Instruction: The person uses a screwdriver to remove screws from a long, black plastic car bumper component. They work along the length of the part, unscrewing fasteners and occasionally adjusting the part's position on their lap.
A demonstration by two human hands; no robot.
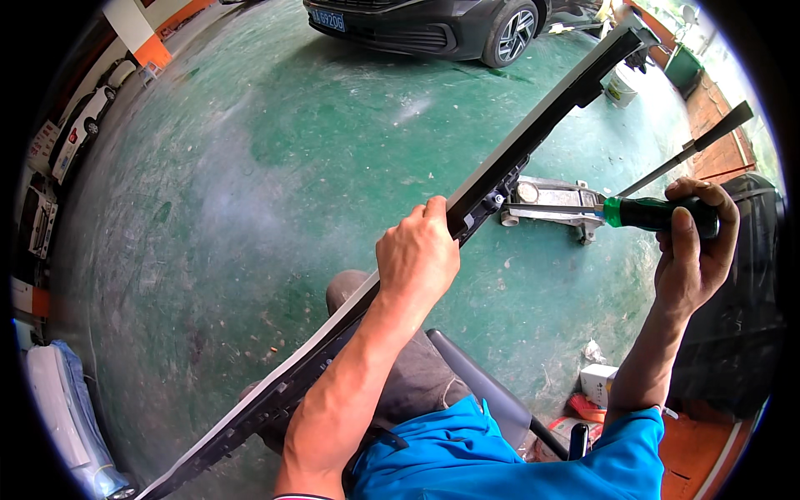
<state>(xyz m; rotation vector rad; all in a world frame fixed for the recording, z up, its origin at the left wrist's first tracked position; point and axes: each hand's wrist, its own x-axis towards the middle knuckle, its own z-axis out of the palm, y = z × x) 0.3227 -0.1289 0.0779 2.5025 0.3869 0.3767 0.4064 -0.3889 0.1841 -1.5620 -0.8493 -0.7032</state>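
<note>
A long black trim strip with a pale edge (pixel 542 110) runs diagonally from the lower left over my lap to the upper right. My left hand (pixel 417 254) is closed around its middle. My right hand (pixel 693 246) grips a screwdriver with a green and black handle (pixel 667 215). The shaft points left, its tip at or very near a small silver fastener (pixel 497 201) on the strip's underside, just beyond my left hand; whether it touches is hard to tell.
A floor jack (pixel 562 217) with a long lever lies beyond the screwdriver. A dark car (pixel 400 33) stands ahead, a white bucket (pixel 622 87) near the right wall. A large black object (pixel 733 333) is at my right, a small white box (pixel 597 383) below, plastic-wrapped panels (pixel 58 400) at far left.
</note>
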